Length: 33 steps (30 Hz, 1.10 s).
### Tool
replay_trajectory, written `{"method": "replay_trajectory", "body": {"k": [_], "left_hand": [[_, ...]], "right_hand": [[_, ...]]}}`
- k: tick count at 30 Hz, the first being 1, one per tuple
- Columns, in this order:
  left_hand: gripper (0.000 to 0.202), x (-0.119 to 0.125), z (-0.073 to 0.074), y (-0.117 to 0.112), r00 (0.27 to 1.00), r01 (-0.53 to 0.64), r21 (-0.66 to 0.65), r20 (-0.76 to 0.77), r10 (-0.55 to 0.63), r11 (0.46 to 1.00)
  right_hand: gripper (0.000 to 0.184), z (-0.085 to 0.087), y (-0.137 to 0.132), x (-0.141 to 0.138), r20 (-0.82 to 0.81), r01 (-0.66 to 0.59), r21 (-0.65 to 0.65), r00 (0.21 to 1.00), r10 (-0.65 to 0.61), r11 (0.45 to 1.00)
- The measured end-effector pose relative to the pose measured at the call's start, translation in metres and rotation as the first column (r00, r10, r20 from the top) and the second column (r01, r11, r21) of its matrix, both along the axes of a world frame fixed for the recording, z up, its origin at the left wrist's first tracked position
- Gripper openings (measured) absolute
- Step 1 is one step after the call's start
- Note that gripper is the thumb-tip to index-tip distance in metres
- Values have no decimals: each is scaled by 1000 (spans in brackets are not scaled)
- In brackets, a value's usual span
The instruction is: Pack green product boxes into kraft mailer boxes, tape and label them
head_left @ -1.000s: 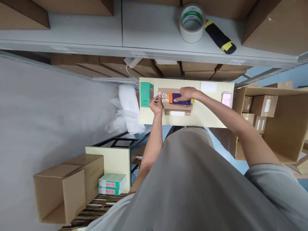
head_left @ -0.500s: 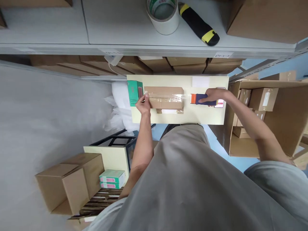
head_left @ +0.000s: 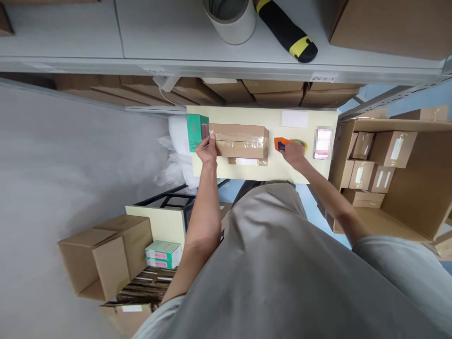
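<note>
On a cream board (head_left: 300, 173) lies a long cardboard box (head_left: 240, 134) with clear tape along its top. My left hand (head_left: 207, 151) grips the box's left end, thumb and fingers pressed on the tape there. Beyond the right end of the box, my right hand (head_left: 295, 154) is closed around an orange and dark blue tape dispenser (head_left: 279, 143). A yellow-green tape roll edge shows behind that hand. Touching my left fingers or just behind them stands a green box (head_left: 195, 133). A smaller taped piece with a white label (head_left: 247, 161) sits by the near side of the cardboard box.
Above the board, a grey shelf (head_left: 169, 42) carries a wide tape roll (head_left: 235, 30) and a black-yellow utility knife (head_left: 287, 30). A large carton (head_left: 416, 197) with small boxes stands right. Lower left are an open carton (head_left: 109, 263) and green boxes (head_left: 163, 254).
My right hand has moved left with the tape dispenser, close to the box's right end, and the dispenser has turned. The phone-like item is uncovered. My left hand stays at the box's left end.
</note>
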<state>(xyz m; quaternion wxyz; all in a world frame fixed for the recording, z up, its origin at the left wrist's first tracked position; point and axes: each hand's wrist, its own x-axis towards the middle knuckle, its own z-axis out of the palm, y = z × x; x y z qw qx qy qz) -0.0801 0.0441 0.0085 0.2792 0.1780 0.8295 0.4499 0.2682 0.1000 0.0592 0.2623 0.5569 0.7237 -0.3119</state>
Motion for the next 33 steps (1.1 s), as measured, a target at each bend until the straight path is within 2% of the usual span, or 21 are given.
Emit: {"method": "replay_trajectory", "body": {"k": [3, 7, 11, 14, 17, 20, 23, 25, 28, 31, 33], "left_hand": [[6, 3, 2, 2, 998, -52, -8, -19, 51, 999], [10, 6, 5, 0, 999, -34, -18, -30, 33, 999], [15, 6, 8, -4, 998, 41, -8, -51, -42, 999], [18, 4, 8, -7, 994, 94, -12, -51, -95, 995], [22, 2, 8, -10, 986, 149, -37, -75, -151, 988], [24, 1, 10, -11, 973, 200, -47, -107, -204, 979], [22, 1, 13, -12, 964, 241, -32, -112, -243, 970], [21, 1, 17, -13, 957, 262, -33, -123, -264, 965], [27, 4, 23, -16, 933, 318, -61, -159, -324, 946], [38, 9, 28, -19, 898, 395, -107, -167, -408, 913], [60, 14, 30, -19, 866, 449, -156, -166, -472, 880]], "right_hand": [[47, -25, -24, 5, -21, 137, 85, 991, -135, 987], [48, -53, -54, 8, -111, 295, 191, 954, -278, 936], [50, -65, -71, 7, -165, 367, 225, 927, -336, 903], [52, -54, -79, 5, -183, 415, 273, 908, -377, 868], [57, -26, -86, -11, -275, 485, 358, 872, -406, 798], [61, 5, -88, -47, -466, 540, 361, 810, -355, 760], [73, 24, -83, -94, -567, 595, 264, 732, -377, 759], [87, 27, -78, -120, -562, 635, 233, 706, -431, 736], [101, 25, -71, -141, -519, 694, 271, 689, -506, 667], [100, 21, -64, -146, -459, 754, 270, 648, -608, 599], [97, 18, -59, -145, -394, 790, 239, 610, -688, 564]]}}
